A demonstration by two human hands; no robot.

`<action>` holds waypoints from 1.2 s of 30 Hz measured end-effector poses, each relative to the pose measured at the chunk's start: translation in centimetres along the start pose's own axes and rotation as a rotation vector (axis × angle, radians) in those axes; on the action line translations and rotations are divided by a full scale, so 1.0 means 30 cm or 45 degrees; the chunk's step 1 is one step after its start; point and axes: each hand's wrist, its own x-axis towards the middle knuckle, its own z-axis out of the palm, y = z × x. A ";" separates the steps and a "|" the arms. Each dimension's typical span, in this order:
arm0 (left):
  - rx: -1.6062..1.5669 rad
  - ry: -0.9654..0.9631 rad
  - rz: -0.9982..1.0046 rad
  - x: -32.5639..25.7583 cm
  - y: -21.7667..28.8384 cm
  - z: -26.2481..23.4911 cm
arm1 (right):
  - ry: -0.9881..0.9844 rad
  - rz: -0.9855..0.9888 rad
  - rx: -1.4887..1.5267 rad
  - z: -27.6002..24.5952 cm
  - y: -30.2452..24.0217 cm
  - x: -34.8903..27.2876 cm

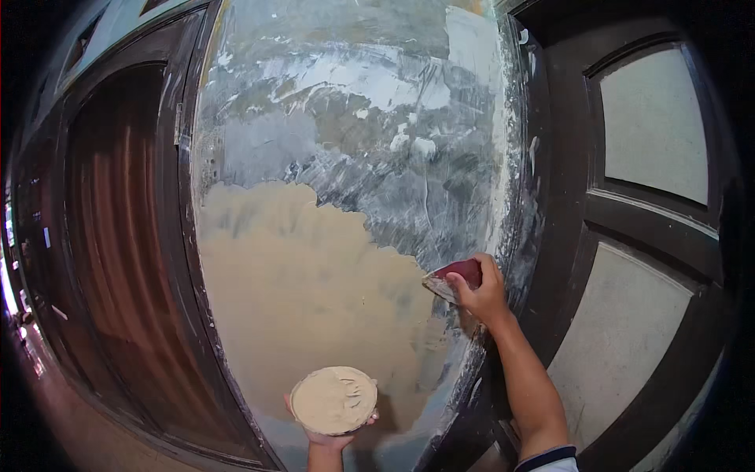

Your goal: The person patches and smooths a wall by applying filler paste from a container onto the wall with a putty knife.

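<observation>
apparently spreading beige paste (291, 291) over a patchy grey wall (393, 177)
right hand (487, 296) clamps a dark-red, flat scraper (465, 273) at the paste's edge; left hand (326, 442) grips a round, paste-loaded plate (330, 433); even pressure seems needed next.

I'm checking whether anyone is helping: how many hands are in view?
2. The left hand is beneath a round load of beige paste, partly hidden by it; the right hand grips a dark red spreader, farther right and higher. No others show.
</observation>
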 end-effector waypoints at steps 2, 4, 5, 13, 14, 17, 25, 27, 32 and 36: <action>-0.001 0.022 0.029 0.001 -0.001 0.015 | -0.067 -0.038 0.041 0.000 0.031 -0.043; 0.001 0.057 0.073 -0.005 0.007 0.011 | -0.241 -0.200 -0.013 0.020 0.013 -0.088; 0.011 0.036 0.082 -0.007 0.010 0.005 | -0.408 -0.358 -0.079 0.022 0.004 -0.100; 0.092 0.034 0.109 -0.006 0.023 -0.029 | 0.149 -0.101 -0.052 0.022 0.045 -0.013; 0.101 0.008 0.078 -0.008 0.034 -0.041 | 0.073 -0.162 -0.037 0.024 0.032 -0.036; 0.071 -0.001 0.084 -0.012 0.041 -0.060 | -0.194 -0.407 -0.167 0.033 0.022 -0.084; 0.016 0.059 0.052 -0.006 0.027 -0.071 | 0.304 -0.103 -0.166 0.030 0.030 0.029; 0.083 0.041 0.055 -0.009 0.038 -0.095 | -0.002 -0.174 -0.068 0.029 0.037 -0.029; 0.030 0.099 0.070 -0.012 0.031 -0.074 | -0.358 -0.464 -0.262 0.025 0.003 -0.041; 0.104 0.036 0.053 -0.012 0.037 -0.096 | 0.396 -0.177 -0.194 0.047 -0.008 0.044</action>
